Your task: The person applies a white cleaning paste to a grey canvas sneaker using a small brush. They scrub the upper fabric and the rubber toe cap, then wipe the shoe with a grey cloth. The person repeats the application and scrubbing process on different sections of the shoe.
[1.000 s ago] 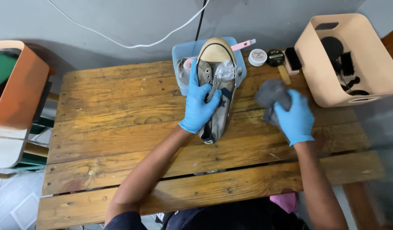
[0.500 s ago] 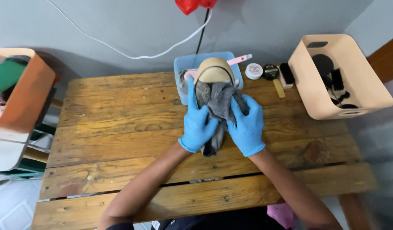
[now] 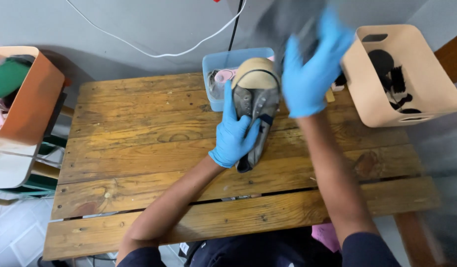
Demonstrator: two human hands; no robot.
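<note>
Hands [image 3: 236,133] on shoe [image 3: 258,99]; brushes [image 3: 391,84] in beige bin [image 3: 386,106].

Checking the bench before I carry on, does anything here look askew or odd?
Mainly the grey shoe: it lies tilted, toe propped on the blue tub, steadied by the left hand. The right hand is raised and blurred, with something grey behind it. Nothing looks spilled.

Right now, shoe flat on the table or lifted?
Lifted at the toe: the grey shoe tilts up over the blue tub, heel end toward the wooden table, gripped by the left hand.
</note>
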